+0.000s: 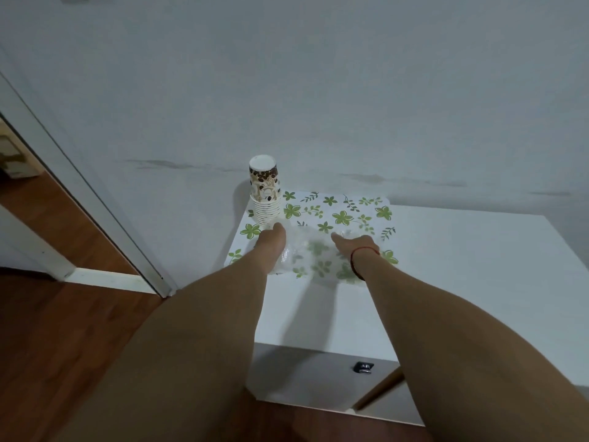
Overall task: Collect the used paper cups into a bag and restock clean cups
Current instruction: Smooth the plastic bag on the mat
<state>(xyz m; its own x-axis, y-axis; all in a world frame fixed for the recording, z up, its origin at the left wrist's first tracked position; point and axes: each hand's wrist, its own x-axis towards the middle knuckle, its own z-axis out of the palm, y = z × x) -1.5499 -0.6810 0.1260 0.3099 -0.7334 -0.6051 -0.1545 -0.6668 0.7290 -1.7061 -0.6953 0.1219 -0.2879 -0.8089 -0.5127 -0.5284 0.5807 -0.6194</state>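
Left hand (pixel 271 241), right hand (pixel 357 245) on clear bag (pixel 304 250), fingers' grip unclear, upended bean-print cup stack (pixel 264 194) beside

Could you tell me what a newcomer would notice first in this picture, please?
First, the stack of upside-down paper cups with a coffee-bean print, standing by the wall at the far left corner of the flowered mat. Next, two bare arms reaching in, left hand and right hand both on a clear plastic bag lying on that mat.
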